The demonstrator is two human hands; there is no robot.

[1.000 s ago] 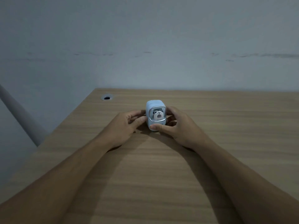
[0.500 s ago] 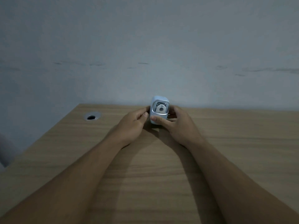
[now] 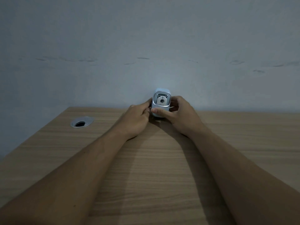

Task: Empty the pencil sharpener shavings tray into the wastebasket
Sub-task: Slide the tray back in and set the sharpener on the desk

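A small light-blue pencil sharpener (image 3: 161,99) with a bear face on its front stands upright near the far edge of the wooden desk (image 3: 146,159). My left hand (image 3: 136,119) grips its left side. My right hand (image 3: 177,114) grips its right side, with the thumb laid across the lower front. The base and the shavings tray are hidden behind my fingers. No wastebasket is in view.
A round metal cable grommet (image 3: 81,122) is set into the desk at the back left. A plain grey wall (image 3: 146,46) rises directly behind the desk's far edge. The desk's left edge runs diagonally at the left.
The view has tilted up, so more wall shows and the hands sit nearer the desk's far edge. Both hands have stayed on the sharpener throughout.
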